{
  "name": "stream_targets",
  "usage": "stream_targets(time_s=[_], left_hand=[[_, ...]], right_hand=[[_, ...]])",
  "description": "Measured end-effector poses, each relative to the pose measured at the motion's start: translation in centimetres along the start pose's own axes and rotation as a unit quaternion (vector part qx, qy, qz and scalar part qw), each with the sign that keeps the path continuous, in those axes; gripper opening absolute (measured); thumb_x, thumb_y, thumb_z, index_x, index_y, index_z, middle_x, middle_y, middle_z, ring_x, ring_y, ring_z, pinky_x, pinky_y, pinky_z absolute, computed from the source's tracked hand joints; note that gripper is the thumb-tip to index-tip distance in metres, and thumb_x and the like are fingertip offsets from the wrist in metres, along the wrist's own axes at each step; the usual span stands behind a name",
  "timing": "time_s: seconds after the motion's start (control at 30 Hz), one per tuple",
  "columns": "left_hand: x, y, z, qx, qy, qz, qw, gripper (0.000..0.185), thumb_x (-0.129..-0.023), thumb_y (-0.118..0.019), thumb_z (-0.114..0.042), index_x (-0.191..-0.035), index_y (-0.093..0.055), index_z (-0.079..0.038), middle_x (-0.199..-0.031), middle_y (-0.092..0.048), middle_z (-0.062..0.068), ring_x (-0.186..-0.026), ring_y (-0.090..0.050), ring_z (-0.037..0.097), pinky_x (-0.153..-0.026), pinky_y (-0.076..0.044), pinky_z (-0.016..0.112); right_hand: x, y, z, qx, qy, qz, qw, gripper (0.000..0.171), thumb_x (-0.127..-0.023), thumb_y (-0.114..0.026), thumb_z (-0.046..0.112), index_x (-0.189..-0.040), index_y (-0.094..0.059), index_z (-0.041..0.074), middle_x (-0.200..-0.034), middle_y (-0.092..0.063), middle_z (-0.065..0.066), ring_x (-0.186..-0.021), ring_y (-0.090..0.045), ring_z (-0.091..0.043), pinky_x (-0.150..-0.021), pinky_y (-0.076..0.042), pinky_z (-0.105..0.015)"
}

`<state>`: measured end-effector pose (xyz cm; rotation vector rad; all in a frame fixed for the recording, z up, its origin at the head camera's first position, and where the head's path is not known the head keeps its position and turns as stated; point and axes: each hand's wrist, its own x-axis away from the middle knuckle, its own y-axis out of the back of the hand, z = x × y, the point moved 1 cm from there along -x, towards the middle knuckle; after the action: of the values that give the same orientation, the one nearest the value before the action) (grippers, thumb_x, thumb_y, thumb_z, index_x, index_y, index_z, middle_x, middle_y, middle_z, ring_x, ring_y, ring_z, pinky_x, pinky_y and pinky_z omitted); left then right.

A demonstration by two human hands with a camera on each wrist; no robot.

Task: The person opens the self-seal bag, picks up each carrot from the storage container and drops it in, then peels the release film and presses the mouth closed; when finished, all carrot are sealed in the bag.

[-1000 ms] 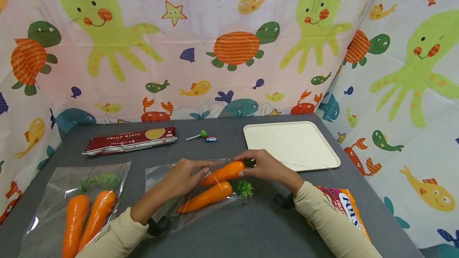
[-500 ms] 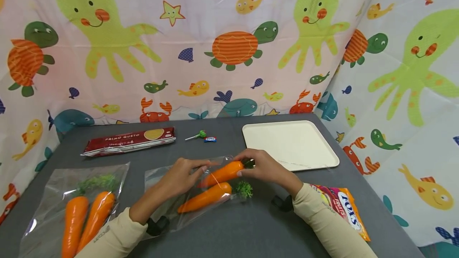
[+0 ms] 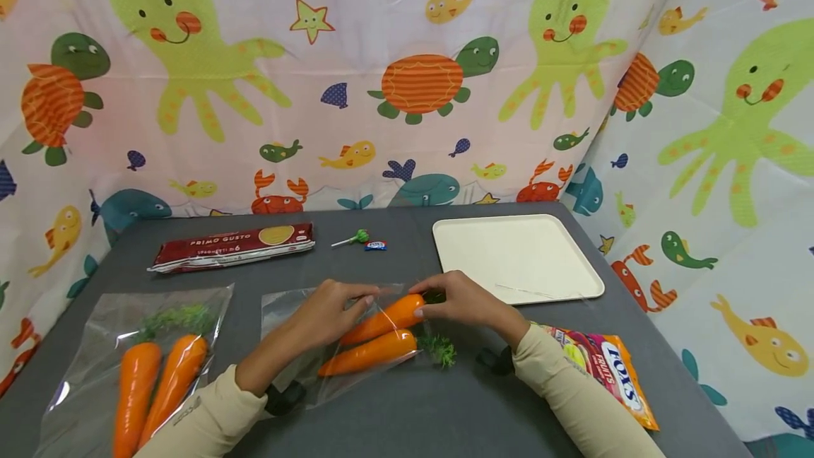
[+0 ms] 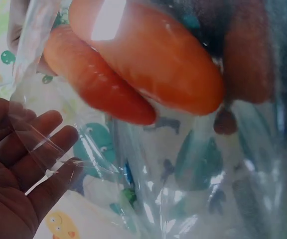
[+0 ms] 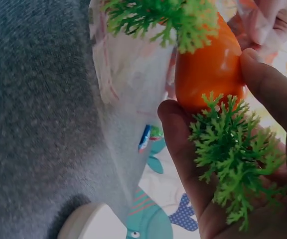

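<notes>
My right hand [image 3: 425, 302] pinches the leafy end of an orange toy carrot [image 3: 381, 320], whose tip lies inside a clear plastic bag [image 3: 286, 316] on the grey table. My left hand [image 3: 356, 302] holds the bag's upper edge at its mouth. A second carrot [image 3: 365, 352] lies in the bag, its green top [image 3: 439, 348] sticking out. In the right wrist view, thumb and fingers [image 5: 183, 149] hold the carrot [image 5: 208, 69] just above its green top [image 5: 233, 149]. The left wrist view shows both carrots [image 4: 148, 64] through the film, beside my fingers [image 4: 29, 169].
Another clear bag [image 3: 102, 331] with two carrots [image 3: 152, 380] lies at the left. A white tray [image 3: 515, 256] sits at the back right. A spaghetti pack [image 3: 232, 246], a lollipop [image 3: 352, 239] and a small sweet [image 3: 375, 246] lie behind. A sweets bag [image 3: 604, 366] rests by my right forearm.
The held carrot has slid left and down, deeper into the bag beside the other one. Both hands have followed it slightly lower.
</notes>
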<state>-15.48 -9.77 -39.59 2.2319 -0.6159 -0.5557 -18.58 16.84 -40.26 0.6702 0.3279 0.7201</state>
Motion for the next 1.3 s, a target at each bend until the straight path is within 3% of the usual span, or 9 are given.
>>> stream_targets(time_s=[0.13, 0.37, 0.57, 0.83, 0.97, 1.03, 1.17, 1.23, 1.3], left_hand=[[0.0, 0.2, 0.0, 0.001, -0.001, 0.001, 1.0000, 0.028, -0.100, -0.057, -0.016, -0.125, -0.068, -0.009, -0.061, -0.051, -0.009, -0.037, -0.024, 0.004, -0.043, -0.034, 0.023], [-0.5, 0.0, 0.1, -0.015, -0.003, 0.016, 0.9998, 0.026, -0.101, -0.057, -0.019, -0.123, -0.070, -0.021, -0.095, -0.071, -0.003, -0.041, -0.029, 0.004, -0.049, -0.039, 0.023], [-0.5, -0.1, 0.3, -0.023, -0.024, 0.005, 0.9994, 0.024, -0.099, -0.059, -0.015, -0.120, -0.071, -0.017, -0.109, -0.071, 0.001, -0.055, -0.047, 0.006, -0.062, -0.046, 0.026], [-0.5, -0.3, 0.2, -0.013, -0.023, 0.023, 0.9994, 0.025, -0.100, -0.057, -0.016, -0.121, -0.071, -0.014, -0.082, -0.069, 0.002, -0.039, -0.024, 0.003, -0.049, -0.039, 0.023], [-0.4, -0.4, 0.1, -0.014, -0.021, 0.014, 0.9996, 0.024, -0.100, -0.058, -0.015, -0.119, -0.071, -0.014, -0.092, -0.072, 0.002, -0.040, -0.022, 0.002, -0.049, -0.037, 0.022], [-0.3, -0.5, 0.1, -0.014, -0.021, 0.015, 0.9996, 0.024, -0.099, -0.059, -0.015, -0.120, -0.071, -0.014, -0.097, -0.072, 0.001, -0.042, -0.028, 0.002, -0.051, -0.039, 0.023], [-0.1, -0.5, 0.1, -0.015, -0.035, 0.009, 0.9992, 0.025, -0.099, -0.060, -0.018, -0.121, -0.069, -0.013, -0.118, -0.067, 0.001, -0.078, -0.063, 0.006, -0.074, -0.054, 0.030], [-0.1, -0.5, 0.1, -0.020, -0.040, 0.004, 0.9990, 0.025, -0.099, -0.060, -0.019, -0.122, -0.069, -0.012, -0.120, -0.066, 0.002, -0.106, -0.063, 0.014, -0.088, -0.053, 0.037], [-0.1, -0.4, 0.1, -0.022, -0.038, 0.004, 0.9990, 0.025, -0.098, -0.061, -0.020, -0.121, -0.069, -0.012, -0.121, -0.066, 0.003, -0.110, -0.062, 0.018, -0.090, -0.052, 0.040]], right_hand=[[-0.8, -0.4, -0.1, 0.026, 0.008, 0.011, 1.000, 0.038, -0.092, -0.070, 0.025, -0.124, -0.066, 0.005, -0.116, -0.068, -0.004, -0.094, -0.064, -0.014, -0.082, -0.054, -0.032], [-1.0, -0.8, -0.4, 0.038, 0.017, 0.033, 0.999, 0.037, -0.093, -0.068, 0.022, -0.125, -0.065, 0.005, -0.117, -0.068, -0.004, -0.103, -0.064, -0.016, -0.090, -0.052, -0.037], [-1.0, -1.0, 0.0, 0.043, 0.026, 0.062, 0.997, 0.035, -0.098, -0.062, 0.020, -0.129, -0.063, 0.004, -0.124, -0.065, -0.007, -0.115, -0.060, -0.020, -0.095, -0.049, -0.041], [1.4, 0.6, 1.8, 0.059, 0.028, -0.023, 0.998, 0.028, -0.101, -0.057, 0.020, -0.121, -0.068, 0.005, -0.125, -0.064, -0.009, -0.117, -0.059, -0.023, -0.096, -0.048, -0.045], [3.8, 1.2, 3.6, 0.082, 0.036, -0.052, 0.995, 0.022, -0.100, -0.058, 0.019, -0.113, -0.072, 0.008, -0.115, -0.068, -0.005, -0.108, -0.062, -0.018, -0.093, -0.050, -0.042], [5.1, 0.8, 4.4, 0.086, 0.030, -0.049, 0.995, 0.020, -0.100, -0.057, 0.022, -0.104, -0.074, 0.011, -0.101, -0.069, 0.002, -0.093, -0.063, -0.010, -0.083, -0.054, -0.035], [7.2, -1.0, 5.2, 0.036, -0.018, -0.014, 0.999, 0.031, -0.101, -0.055, 0.032, -0.084, -0.072, 0.013, -0.069, -0.056, 0.010, -0.059, -0.049, -0.002, -0.057, -0.045, -0.022], [7.8, -2.1, 5.1, -0.035, -0.060, 0.012, 0.997, 0.037, -0.102, -0.052, 0.033, -0.081, -0.072, 0.010, -0.065, -0.056, 0.009, -0.055, -0.050, -0.005, -0.053, -0.044, -0.021], [8.1, -3.1, 4.8, -0.128, -0.102, 0.049, 0.985, 0.041, -0.104, -0.048, 0.031, -0.088, -0.074, 0.004, -0.074, -0.067, 0.001, -0.063, -0.062, -0.012, -0.059, -0.052, -0.025]])
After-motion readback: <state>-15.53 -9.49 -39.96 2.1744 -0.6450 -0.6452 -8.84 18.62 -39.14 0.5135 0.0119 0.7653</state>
